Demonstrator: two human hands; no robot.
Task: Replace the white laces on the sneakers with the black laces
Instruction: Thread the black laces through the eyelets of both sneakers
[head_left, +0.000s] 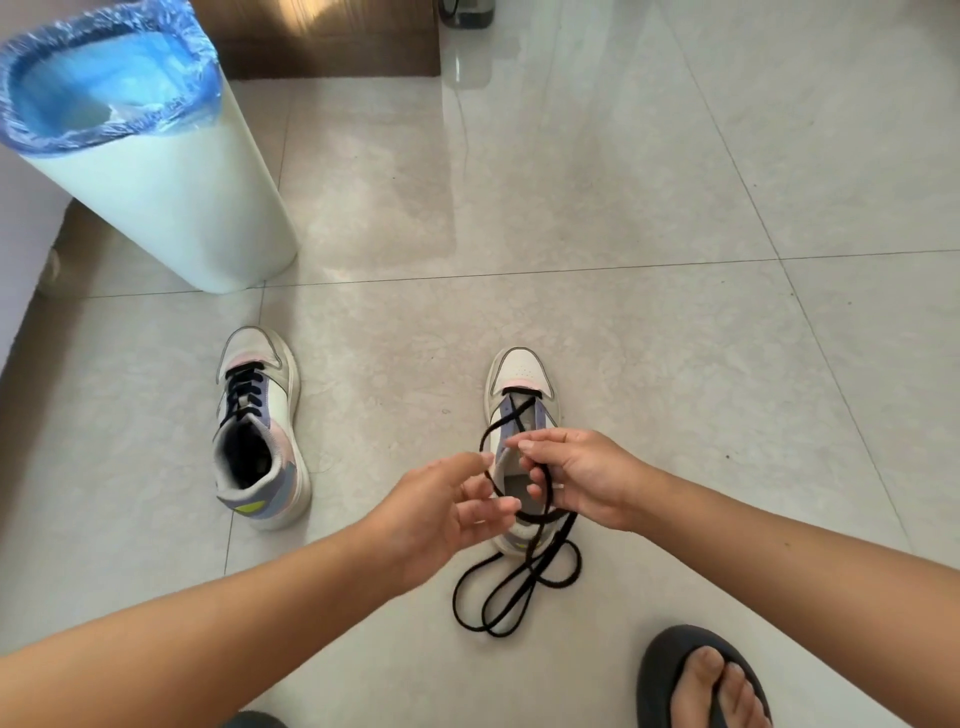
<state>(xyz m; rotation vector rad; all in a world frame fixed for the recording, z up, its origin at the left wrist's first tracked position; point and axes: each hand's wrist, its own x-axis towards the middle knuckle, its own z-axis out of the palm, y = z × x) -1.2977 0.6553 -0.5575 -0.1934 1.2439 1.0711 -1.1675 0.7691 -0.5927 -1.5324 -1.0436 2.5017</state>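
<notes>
Head view: right hand pinches black lace; left hand beside.

Hands hide the right sneaker's collar; bin cut off at left edge, sandal at bottom edge

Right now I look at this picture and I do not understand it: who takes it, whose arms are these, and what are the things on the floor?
There is no machine here. A person wears a camera on the head, so you look down along their own two arms. The left sneaker stands on the tiled floor already laced in black. The right sneaker is only partly laced. The right hand has the black lace in its grip, the left hand reaches to it with loosely curled fingers, and the rest of the lace lies looped on the floor. A white bin with a blue liner stands far left; a foot in a dark sandal shows below.
</notes>
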